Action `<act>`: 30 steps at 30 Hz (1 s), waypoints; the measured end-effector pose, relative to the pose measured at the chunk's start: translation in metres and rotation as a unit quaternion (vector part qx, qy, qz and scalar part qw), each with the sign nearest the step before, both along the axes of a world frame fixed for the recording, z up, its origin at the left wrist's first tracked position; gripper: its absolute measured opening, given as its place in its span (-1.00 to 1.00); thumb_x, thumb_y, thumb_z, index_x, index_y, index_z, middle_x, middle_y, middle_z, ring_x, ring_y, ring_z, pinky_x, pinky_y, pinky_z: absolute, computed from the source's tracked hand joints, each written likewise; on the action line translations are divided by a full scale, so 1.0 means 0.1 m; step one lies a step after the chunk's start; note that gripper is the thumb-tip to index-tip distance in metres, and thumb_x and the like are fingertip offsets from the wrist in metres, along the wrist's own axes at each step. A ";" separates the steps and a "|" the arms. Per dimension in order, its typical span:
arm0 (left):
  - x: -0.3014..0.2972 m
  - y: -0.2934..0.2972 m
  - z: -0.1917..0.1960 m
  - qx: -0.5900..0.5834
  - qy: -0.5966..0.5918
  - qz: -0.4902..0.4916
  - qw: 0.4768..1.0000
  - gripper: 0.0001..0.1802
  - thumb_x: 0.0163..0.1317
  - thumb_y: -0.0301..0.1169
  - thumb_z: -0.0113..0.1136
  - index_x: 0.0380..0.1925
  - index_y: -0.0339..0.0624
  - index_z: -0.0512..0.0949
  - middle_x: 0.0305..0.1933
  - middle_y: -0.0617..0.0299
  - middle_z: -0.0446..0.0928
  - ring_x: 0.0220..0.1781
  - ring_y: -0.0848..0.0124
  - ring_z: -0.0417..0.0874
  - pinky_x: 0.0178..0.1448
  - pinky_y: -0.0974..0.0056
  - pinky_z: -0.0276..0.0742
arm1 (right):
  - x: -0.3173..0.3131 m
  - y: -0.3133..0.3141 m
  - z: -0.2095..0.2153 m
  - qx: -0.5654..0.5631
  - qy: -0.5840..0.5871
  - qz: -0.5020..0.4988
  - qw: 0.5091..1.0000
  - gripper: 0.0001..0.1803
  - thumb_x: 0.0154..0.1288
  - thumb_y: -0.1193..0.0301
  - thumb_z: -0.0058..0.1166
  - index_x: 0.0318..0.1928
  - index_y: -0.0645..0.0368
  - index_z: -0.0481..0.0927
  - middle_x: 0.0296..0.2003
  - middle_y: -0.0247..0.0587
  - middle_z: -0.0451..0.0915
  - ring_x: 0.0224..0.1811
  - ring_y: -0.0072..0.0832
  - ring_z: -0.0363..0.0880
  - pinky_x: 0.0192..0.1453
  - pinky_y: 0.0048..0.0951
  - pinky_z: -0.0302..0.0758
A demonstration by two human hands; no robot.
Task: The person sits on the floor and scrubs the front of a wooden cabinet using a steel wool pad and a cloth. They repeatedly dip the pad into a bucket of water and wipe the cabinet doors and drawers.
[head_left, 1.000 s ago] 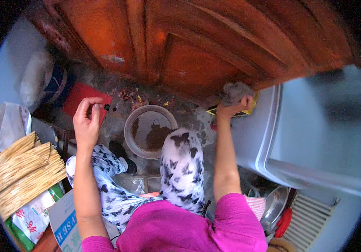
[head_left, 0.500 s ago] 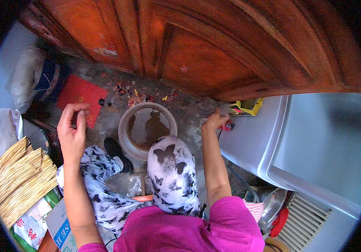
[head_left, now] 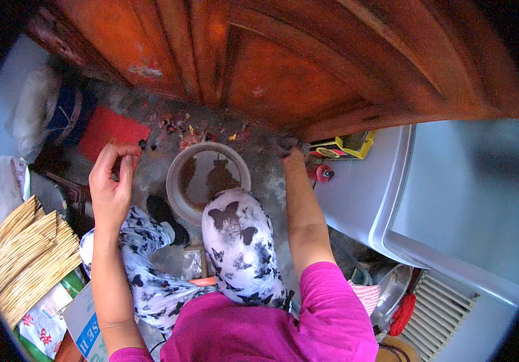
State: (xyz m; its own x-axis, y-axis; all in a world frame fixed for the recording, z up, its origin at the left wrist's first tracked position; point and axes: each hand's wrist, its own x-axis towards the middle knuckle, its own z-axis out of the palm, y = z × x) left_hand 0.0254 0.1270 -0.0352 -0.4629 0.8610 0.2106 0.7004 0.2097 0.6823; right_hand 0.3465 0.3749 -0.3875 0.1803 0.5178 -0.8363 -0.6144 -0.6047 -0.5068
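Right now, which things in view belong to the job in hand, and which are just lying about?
Apparently in use:
crumpled dark grey cloth, in the right hand
reddish-brown panelled wooden door, beside that hand
round whitish basin holding murky brown water, probably

Seemingly just lying about:
flat red sheet
bundle of straw-coloured stalks
yellow-and-black container
white slatted panel

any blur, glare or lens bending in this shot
Head view: the right hand is dim and smeared, its grip unclear, while the left hand looks sharper; head view: the liquid in the round basin carries a dark reflection; head view: the fisheye seems to bow the wooden door, and the corners are black.
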 end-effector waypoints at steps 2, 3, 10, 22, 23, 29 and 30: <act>0.00 0.01 0.00 -0.003 -0.005 -0.005 1.000 -0.89 0.33 -0.61 0.11 -0.22 -0.37 0.62 -0.32 0.11 0.58 -0.25 0.35 0.63 -0.09 0.32 0.51 | 0.08 0.07 0.03 -0.032 0.088 0.011 0.996 -0.57 0.49 0.38 -0.09 0.31 0.14 0.37 0.21 -0.07 0.51 0.22 -0.06 0.49 0.36 0.14 0.41; 0.01 0.05 0.01 -0.002 -0.010 -0.006 1.000 -0.89 0.33 -0.61 0.11 -0.22 -0.37 0.62 -0.32 0.11 0.58 -0.24 0.35 0.64 -0.09 0.33 0.51 | 0.15 0.09 0.06 -0.033 0.113 0.010 0.993 -0.58 0.50 0.36 -0.10 0.30 0.14 0.39 0.21 -0.08 0.53 0.22 -0.05 0.50 0.36 0.16 0.42; 0.04 0.00 0.01 -0.015 0.007 0.000 1.000 -0.88 0.32 -0.62 0.10 -0.22 -0.37 0.62 -0.30 0.11 0.58 -0.24 0.36 0.64 -0.10 0.33 0.51 | 0.10 -0.18 1.40 0.080 0.140 0.065 0.985 -0.63 0.58 0.30 -0.15 0.23 0.15 0.53 0.18 -0.10 0.61 0.18 -0.04 0.58 0.31 0.18 0.51; -0.02 0.10 0.04 -0.017 0.006 0.000 1.000 -0.87 0.33 -0.61 0.10 -0.22 -0.36 0.63 -0.29 0.09 0.60 -0.24 0.32 0.64 -0.09 0.31 0.51 | -0.45 -0.13 0.09 0.029 -0.008 -0.039 0.999 -0.64 0.60 0.30 -0.20 0.24 0.09 0.50 0.20 -0.08 0.54 0.17 -0.14 0.55 0.34 -0.02 0.50; -0.01 0.08 0.04 -0.024 -0.005 0.003 1.000 -0.88 0.33 -0.61 0.11 -0.22 -0.36 0.63 -0.29 0.09 0.59 -0.24 0.32 0.64 -0.08 0.31 0.51 | -0.41 -0.13 0.08 0.011 0.029 -0.029 0.999 -0.64 0.60 0.30 -0.21 0.24 0.09 0.51 0.20 -0.07 0.55 0.17 -0.13 0.56 0.34 0.00 0.50; -0.05 -0.04 0.02 -0.029 -0.028 0.030 0.999 -0.88 0.33 -0.61 0.08 -0.24 -0.35 0.61 -0.32 0.14 0.55 -0.24 0.35 0.59 -0.10 0.34 0.47 | -0.11 -0.18 0.47 0.003 0.139 0.020 0.990 -0.63 0.60 0.29 -0.25 0.19 0.10 0.56 0.15 -0.05 0.61 0.17 -0.08 0.59 0.33 0.10 0.52; -0.03 -0.04 0.01 -0.029 -0.031 0.031 0.999 -0.88 0.33 -0.61 0.08 -0.25 -0.35 0.61 -0.33 0.14 0.54 -0.25 0.35 0.59 -0.10 0.34 0.47 | -0.15 -0.07 0.37 -0.009 0.137 0.004 0.990 -0.62 0.60 0.28 -0.26 0.18 0.10 0.57 0.14 -0.04 0.62 0.18 -0.07 0.60 0.33 0.11 0.53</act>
State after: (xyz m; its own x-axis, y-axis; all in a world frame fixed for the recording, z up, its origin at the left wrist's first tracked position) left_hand 0.0220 0.1229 -0.0340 -0.5255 0.8407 0.1306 0.6422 0.2913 0.7091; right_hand 0.3313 0.3677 -0.3507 -0.0596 0.5033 -0.8620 -0.7226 -0.6176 -0.3106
